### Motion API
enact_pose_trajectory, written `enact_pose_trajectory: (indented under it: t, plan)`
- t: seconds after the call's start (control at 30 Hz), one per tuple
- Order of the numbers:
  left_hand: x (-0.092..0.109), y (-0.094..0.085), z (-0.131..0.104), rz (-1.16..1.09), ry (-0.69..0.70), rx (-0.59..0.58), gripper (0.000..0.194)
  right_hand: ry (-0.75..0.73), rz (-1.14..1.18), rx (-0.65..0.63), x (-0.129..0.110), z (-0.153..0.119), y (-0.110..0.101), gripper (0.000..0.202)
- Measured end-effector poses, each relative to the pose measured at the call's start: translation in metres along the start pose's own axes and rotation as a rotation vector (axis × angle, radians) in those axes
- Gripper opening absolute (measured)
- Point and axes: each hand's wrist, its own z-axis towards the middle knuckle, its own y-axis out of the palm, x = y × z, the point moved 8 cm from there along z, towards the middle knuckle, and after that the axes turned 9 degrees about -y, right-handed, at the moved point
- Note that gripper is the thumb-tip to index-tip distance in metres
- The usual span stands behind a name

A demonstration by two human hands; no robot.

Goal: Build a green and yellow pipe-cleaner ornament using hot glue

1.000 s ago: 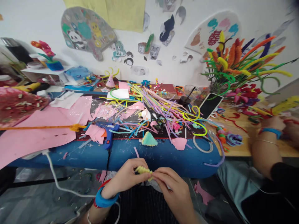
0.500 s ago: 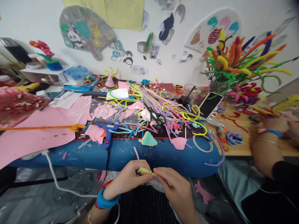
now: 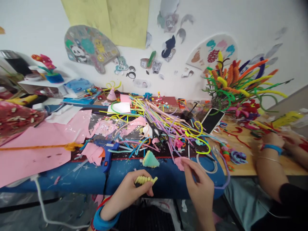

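My left hand (image 3: 131, 189) is closed around a yellow wavy piece of fuzzy chenille stem (image 3: 145, 180), whose ridged length and right end stick out above the fingers. My right hand (image 3: 201, 183) is apart from it, farther right, above the blue table edge. Its fingertips are drawn together over the right side of a pink paper scrap (image 3: 178, 163); whether they grip the scrap is hidden. Between the hands, farther back, a turquoise triangular piece with a yellow fuzzy border (image 3: 150, 159) lies on the blue edge.
A blue glue gun (image 3: 108, 155) lies left of the triangle. Behind are black-handled scissors (image 3: 160, 134) and a heap of coloured stems (image 3: 163, 115). A phone (image 3: 213, 121) leans near a fuzzy-stem bouquet (image 3: 235, 80). At right, another person's hands (image 3: 274, 144) work over the wooden table.
My right hand has left the yellow stem piece and moved right and forward to the pink scrap. My left hand keeps hold of the stem. The view has tilted upward.
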Motion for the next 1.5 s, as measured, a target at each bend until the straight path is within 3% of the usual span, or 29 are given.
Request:
enact_pose_trajectory:
  t: [0.13,0.23,0.37,0.6,0.7,0.8,0.93,1.07,1.2,1.37,1.5]
  plan:
    - [0.019,-0.023,0.015,0.011,0.076,0.136,0.025,0.023,-0.179,-0.061,0.032,0.042,0.015,0.036]
    - [0.024,-0.036,0.025,0.015,0.102,0.209,0.025,0.0,-0.134,-0.186,0.039,0.064,0.035,0.036]
    - [0.026,-0.049,0.026,0.017,0.129,0.268,0.029,-0.089,-0.021,-0.407,0.018,0.068,0.068,0.022]
    - [0.033,-0.08,0.007,0.098,0.199,0.428,0.028,-0.178,-0.005,-0.651,-0.023,0.058,0.113,0.022]
    - [0.033,-0.085,0.006,0.105,0.212,0.423,0.027,-0.172,-0.181,-0.639,-0.022,0.067,0.124,0.023]
    - [0.031,-0.087,0.01,0.044,0.187,0.424,0.029,-0.072,-0.339,-0.566,-0.008,0.08,0.132,0.026]
    - [0.032,-0.088,0.015,-0.063,0.167,0.462,0.028,0.018,-0.402,-0.565,0.01,0.095,0.141,0.023]
    - [0.043,-0.093,0.021,-0.178,0.191,0.531,0.028,0.084,-0.297,-0.583,0.029,0.106,0.13,0.021]
    - [0.068,-0.1,0.037,-0.34,0.238,0.588,0.026,0.112,-0.048,-0.609,0.042,0.108,0.116,0.021]
    - [0.109,-0.099,0.064,-0.551,0.355,0.555,0.025,0.056,0.312,-0.705,0.024,0.095,0.131,0.018]
    - [0.121,-0.096,0.078,-0.59,0.389,0.541,0.025,0.013,0.474,-0.76,0.009,0.088,0.142,0.016]
